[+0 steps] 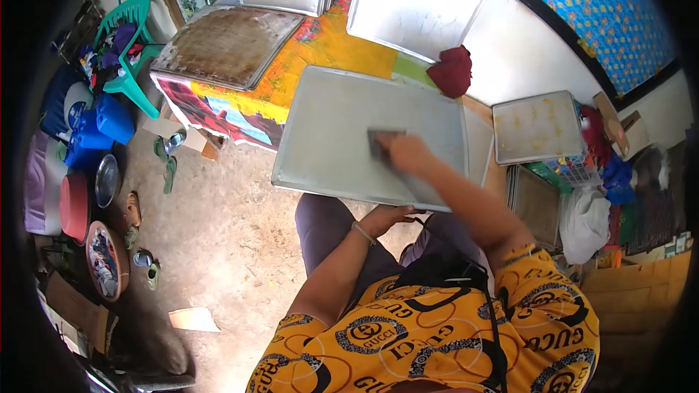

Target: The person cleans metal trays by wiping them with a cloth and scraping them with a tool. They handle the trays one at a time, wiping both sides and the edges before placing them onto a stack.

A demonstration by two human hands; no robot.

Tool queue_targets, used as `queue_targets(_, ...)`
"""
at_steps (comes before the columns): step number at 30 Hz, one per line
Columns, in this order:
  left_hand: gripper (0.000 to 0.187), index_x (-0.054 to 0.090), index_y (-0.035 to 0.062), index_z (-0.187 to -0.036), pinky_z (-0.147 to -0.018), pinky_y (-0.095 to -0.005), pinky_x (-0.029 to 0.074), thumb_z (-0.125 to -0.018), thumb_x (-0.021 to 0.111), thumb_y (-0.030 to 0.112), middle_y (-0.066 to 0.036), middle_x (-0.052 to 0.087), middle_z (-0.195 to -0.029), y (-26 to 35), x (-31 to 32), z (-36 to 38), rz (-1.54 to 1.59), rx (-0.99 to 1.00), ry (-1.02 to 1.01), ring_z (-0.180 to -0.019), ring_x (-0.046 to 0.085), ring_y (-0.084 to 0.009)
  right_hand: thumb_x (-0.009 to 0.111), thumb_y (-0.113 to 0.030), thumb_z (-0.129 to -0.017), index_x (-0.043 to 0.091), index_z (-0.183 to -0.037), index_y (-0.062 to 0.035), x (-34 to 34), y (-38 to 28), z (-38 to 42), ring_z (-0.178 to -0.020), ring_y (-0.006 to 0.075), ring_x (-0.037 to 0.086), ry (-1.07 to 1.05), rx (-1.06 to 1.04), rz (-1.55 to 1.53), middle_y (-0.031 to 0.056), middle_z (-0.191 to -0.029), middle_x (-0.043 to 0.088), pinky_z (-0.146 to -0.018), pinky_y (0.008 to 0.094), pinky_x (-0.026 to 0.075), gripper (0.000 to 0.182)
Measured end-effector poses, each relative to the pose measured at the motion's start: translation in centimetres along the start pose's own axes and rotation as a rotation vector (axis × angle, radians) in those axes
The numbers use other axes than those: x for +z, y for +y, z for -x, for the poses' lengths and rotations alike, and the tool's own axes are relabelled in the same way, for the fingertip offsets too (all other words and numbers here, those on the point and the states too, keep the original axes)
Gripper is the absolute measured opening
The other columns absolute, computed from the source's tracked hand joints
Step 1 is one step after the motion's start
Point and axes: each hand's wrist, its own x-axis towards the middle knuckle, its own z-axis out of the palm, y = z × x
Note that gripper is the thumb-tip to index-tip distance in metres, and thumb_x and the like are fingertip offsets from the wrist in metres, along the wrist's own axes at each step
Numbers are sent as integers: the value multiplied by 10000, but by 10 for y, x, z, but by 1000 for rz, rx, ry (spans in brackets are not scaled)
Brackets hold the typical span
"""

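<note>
A large grey metal tray [342, 113] with a raised rim lies tilted across my lap and the table's edge. My right hand [408, 154] presses a small dark flat pad [377, 147] onto the middle of the tray, its fingers closed on the pad; the area around it is smeared by motion. Below the near rim, my left hand [392, 218] holds the tray's edge, with some fingers hidden beneath it. A dark red cloth [451, 73] is bunched at the tray's far right corner.
A brown-stained tray [226, 44] lies on the table covered with a colourful cloth [335, 47]. More trays [419, 0] lean upright behind. At right, another tray [537, 127] rests on a crate. A green chair [131, 80], basins [108, 269] and sandals stand left on the floor.
</note>
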Motion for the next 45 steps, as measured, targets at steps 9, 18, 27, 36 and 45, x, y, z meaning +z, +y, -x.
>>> queue_targets(9, 486, 427, -2, -1284, -918, -358, 472, -893, 596, 232, -127, 536, -1225, -3, -2, 0, -104, -3, 26, -1118, 536, -237, 464, -82, -780, 521, -1239, -87, -10, -11, -36, -979, 321, 602, -66, 43, -71, 162, -1119, 607, -785, 430, 505, 462)
queue_targets(18, 538, 490, -23, -1236, -923, -368, 464, -859, 631, 333, -133, 573, -1181, -7, -11, -7, -182, -25, -4, -1089, 549, -230, 475, -86, -781, 475, -1275, -75, 0, -20, -73, -950, 334, 614, -94, -81, 35, 206, -1129, 593, -776, 446, 508, 495)
queue_targets(27, 467, 526, 11, -1187, -851, -347, 489, -866, 612, 339, -101, 589, -1085, -26, -16, -9, -105, 42, 19, -975, 573, -217, 489, -103, -771, 520, -1223, -96, -6, -49, -93, -935, 328, 618, -43, -79, 17, 155, -1138, 601, -778, 444, 507, 454)
queue_targets(36, 423, 535, 10, -1202, -822, -338, 492, -866, 613, 254, -102, 597, -1104, -16, -15, -12, -254, -9, 56, -977, 567, -212, 503, -137, -779, 508, -1214, -99, -13, -63, -101, -819, 362, 632, -205, -78, 77, 200, -963, 640, -683, 479, 510, 438)
queue_targets(45, 435, 536, 3, -1201, -815, -333, 500, -877, 575, 291, -124, 594, -1142, -26, -23, -10, -115, 21, 14, -1007, 575, -211, 463, -147, -837, 566, -1184, -111, -2, -90, -121, -881, 302, 631, 2, -200, 7, 121, -1103, 622, -751, 427, 512, 364)
